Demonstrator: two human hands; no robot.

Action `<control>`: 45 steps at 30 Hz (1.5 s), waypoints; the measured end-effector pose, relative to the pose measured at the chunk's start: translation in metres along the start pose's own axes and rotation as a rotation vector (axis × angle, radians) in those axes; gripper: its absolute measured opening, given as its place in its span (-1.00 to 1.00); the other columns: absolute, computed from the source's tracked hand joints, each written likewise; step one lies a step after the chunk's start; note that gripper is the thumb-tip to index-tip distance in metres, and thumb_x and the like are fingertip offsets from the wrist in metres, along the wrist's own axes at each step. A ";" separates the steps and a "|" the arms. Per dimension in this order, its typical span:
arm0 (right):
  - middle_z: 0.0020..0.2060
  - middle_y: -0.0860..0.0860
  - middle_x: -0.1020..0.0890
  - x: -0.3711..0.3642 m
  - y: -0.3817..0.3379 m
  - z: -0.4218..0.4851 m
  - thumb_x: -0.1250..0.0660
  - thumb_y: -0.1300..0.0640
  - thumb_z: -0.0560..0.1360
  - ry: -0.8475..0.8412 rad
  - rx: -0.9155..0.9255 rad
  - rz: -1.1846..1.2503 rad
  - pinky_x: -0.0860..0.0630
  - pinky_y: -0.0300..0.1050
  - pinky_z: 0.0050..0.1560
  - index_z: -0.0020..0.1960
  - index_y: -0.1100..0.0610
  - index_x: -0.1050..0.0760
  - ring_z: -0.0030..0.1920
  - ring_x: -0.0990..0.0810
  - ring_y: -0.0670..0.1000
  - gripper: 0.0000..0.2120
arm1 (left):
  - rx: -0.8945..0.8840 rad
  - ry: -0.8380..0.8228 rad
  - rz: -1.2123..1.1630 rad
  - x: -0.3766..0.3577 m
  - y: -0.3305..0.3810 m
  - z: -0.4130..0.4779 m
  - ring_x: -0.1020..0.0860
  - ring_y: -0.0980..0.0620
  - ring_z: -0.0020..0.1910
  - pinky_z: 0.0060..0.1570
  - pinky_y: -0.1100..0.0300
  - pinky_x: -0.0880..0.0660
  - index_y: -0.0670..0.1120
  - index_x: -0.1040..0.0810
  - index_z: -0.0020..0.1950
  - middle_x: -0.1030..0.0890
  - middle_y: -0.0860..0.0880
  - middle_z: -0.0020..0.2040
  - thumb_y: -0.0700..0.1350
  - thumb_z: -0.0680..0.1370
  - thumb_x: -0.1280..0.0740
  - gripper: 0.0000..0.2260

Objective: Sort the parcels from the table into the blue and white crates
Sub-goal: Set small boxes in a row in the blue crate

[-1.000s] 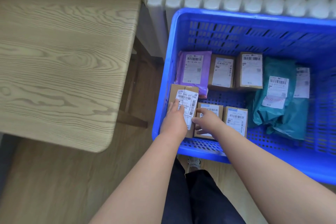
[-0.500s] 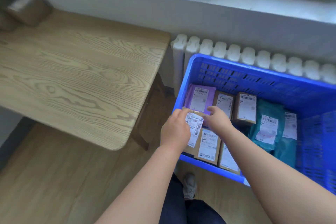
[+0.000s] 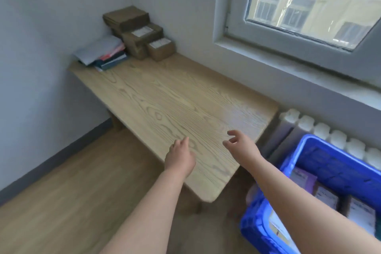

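Left hand (image 3: 179,159) and right hand (image 3: 239,143) have left the blue crate (image 3: 321,141), fingers (image 3: 232,133) released and empty above the tabletop (image 3: 175,105). Remaining parcels (image 3: 142,36) sit stacked at its far corner; sorting unfinished.

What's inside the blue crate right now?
A purple parcel and a few labelled boxes show in the blue crate. The right arm covers part of the floor, and the frame edge cuts off the rest.

One table (image 3: 165,99), one blue crate (image 3: 340,165), three brown boxes (image 3: 126,17) (image 3: 142,37) (image 3: 160,49), two hands (image 3: 179,159) (image 3: 241,145).
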State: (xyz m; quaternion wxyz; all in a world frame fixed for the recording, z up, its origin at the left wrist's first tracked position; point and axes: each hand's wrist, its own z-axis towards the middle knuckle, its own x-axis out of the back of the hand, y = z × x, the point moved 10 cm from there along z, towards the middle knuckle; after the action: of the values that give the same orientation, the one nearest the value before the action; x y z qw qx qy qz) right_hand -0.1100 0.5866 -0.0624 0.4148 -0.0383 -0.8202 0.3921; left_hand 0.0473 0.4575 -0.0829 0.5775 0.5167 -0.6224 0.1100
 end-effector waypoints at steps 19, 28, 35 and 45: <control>0.33 0.03 -0.51 -0.222 -0.317 0.114 -0.32 -0.01 0.58 -0.056 0.146 0.030 -0.47 -0.10 0.08 0.47 0.00 -0.35 0.21 -0.56 0.04 -0.53 | 0.000 0.092 -0.165 0.250 -0.229 0.155 -0.32 -0.04 0.47 0.37 0.01 -0.40 0.02 -0.16 0.60 -0.29 -0.02 0.52 -0.02 0.68 -0.16 -0.52; 0.32 0.03 -0.52 -0.238 -0.393 0.246 -0.33 -0.01 0.57 -0.012 0.125 0.127 -0.47 -0.12 0.12 0.46 0.02 -0.38 0.21 -0.55 0.02 -0.53 | -0.027 0.060 -0.122 0.310 -0.232 0.299 -0.28 -0.03 0.50 0.40 0.02 -0.38 0.06 -0.16 0.59 -0.23 -0.01 0.56 -0.01 0.68 -0.16 -0.53; 0.33 0.05 -0.51 -0.242 -0.446 0.337 -0.29 0.00 0.59 0.024 0.075 0.126 -0.44 -0.11 0.13 0.47 0.04 -0.35 0.25 -0.53 0.06 -0.54 | -0.102 0.044 -0.064 0.353 -0.228 0.395 -0.29 -0.01 0.48 0.38 0.03 -0.39 0.04 -0.19 0.59 -0.26 0.02 0.54 -0.01 0.68 -0.16 -0.54; 0.31 0.05 -0.51 -0.224 -0.447 0.442 -0.29 -0.02 0.59 0.167 -0.141 0.165 -0.46 -0.09 0.12 0.45 0.03 -0.37 0.23 -0.53 0.06 -0.55 | -0.318 -0.112 0.015 0.363 -0.178 0.547 -0.32 -0.03 0.47 0.38 0.03 -0.38 -0.01 -0.22 0.58 -0.28 -0.01 0.54 -0.06 0.70 -0.13 -0.57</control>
State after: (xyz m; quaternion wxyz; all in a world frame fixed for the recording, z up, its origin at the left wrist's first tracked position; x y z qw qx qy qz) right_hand -0.1607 -0.0789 -0.0609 0.4443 -0.1671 -0.8023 0.3618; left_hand -0.0732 -0.2099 -0.0317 0.6154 0.4197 -0.6670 -0.0147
